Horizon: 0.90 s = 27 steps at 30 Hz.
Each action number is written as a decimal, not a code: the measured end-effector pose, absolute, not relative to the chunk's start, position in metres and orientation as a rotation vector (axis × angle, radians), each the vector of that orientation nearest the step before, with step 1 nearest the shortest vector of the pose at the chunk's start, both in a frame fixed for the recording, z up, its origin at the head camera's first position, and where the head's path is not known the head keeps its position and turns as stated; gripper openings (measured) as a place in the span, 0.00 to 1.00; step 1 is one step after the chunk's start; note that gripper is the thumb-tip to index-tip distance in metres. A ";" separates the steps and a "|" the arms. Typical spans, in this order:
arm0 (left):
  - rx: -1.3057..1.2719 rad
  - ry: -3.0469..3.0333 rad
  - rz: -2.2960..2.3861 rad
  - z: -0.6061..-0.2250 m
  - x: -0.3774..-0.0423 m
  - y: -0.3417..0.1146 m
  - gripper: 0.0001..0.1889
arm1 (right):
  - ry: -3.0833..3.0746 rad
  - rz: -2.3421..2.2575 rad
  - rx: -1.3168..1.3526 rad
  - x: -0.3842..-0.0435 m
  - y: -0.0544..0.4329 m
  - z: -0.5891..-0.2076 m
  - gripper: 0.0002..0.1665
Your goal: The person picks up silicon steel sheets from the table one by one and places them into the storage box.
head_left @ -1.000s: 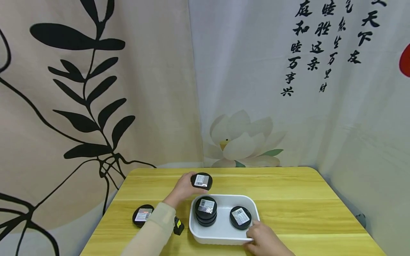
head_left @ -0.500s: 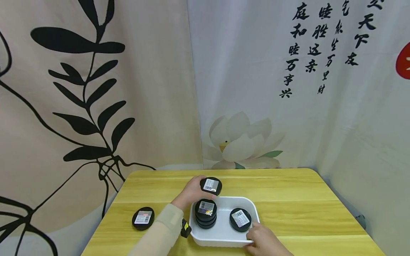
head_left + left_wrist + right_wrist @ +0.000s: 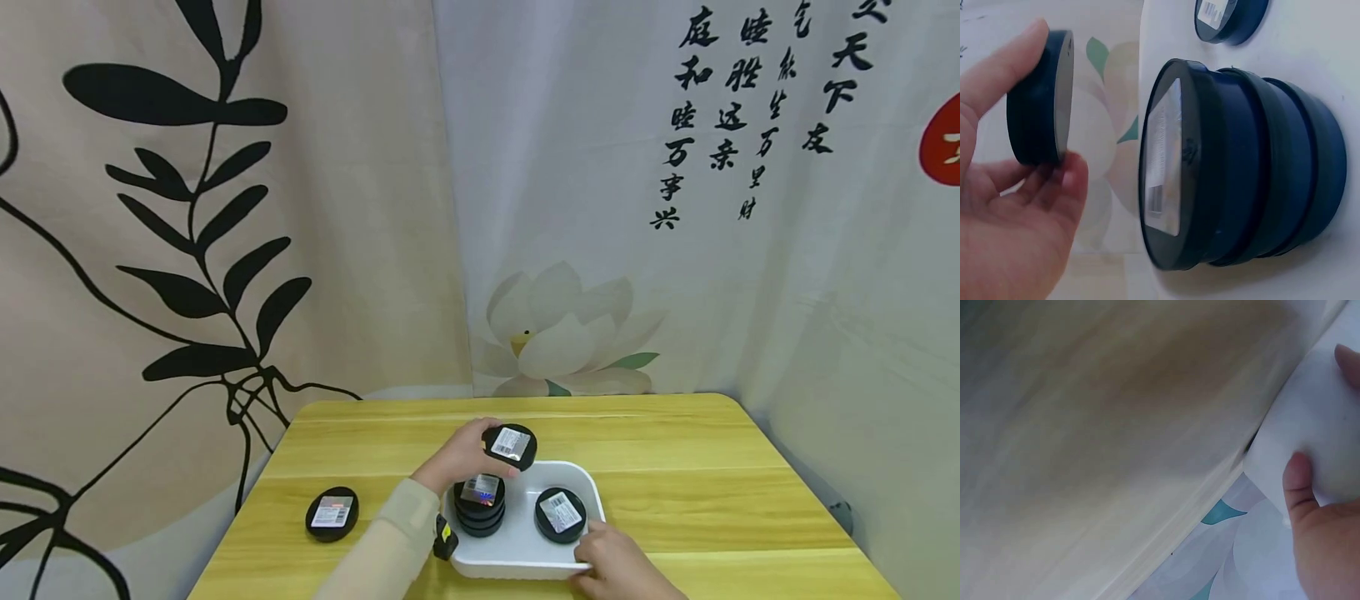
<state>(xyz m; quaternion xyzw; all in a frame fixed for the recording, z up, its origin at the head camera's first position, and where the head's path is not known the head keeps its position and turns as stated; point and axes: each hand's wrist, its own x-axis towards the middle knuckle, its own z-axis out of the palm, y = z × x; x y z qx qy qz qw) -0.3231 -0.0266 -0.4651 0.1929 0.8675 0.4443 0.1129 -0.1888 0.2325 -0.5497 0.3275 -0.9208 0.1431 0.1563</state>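
My left hand (image 3: 463,460) pinches a flat, round black container (image 3: 513,447) by its edge, a white barcode label on its face. It is held above the far left part of a white plastic tray (image 3: 517,568). Inside the tray, at left, a stack of similar black containers (image 3: 1241,162) stands just beside the held container (image 3: 1036,103) in the left wrist view. A single labelled black container (image 3: 560,517) lies at the tray's right. My right hand (image 3: 619,562) grips the tray's near right corner, thumb against the outer wall (image 3: 1279,434) in the right wrist view.
One more labelled black container (image 3: 332,514) lies on the yellow wood-grain table (image 3: 712,483), left of the tray. A black wrist device (image 3: 445,537) sits at the left wrist by the tray's left rim. Printed curtains (image 3: 375,208) hang behind the table.
My left hand has carried its black container rightward and slightly toward me, from beyond the tray's left corner to over its far left part. The right hand stays at the corner.
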 end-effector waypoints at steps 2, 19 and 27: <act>0.565 2.497 1.325 -0.467 -0.322 -0.026 0.47 | -2.647 0.417 0.948 -0.189 0.233 -0.550 0.14; 0.720 2.326 1.287 -0.472 -0.324 -0.011 0.45 | -2.661 0.430 0.974 -0.191 0.235 -0.549 0.13; 0.774 2.277 1.289 -0.474 -0.326 -0.002 0.42 | -2.663 0.424 0.955 -0.189 0.233 -0.548 0.14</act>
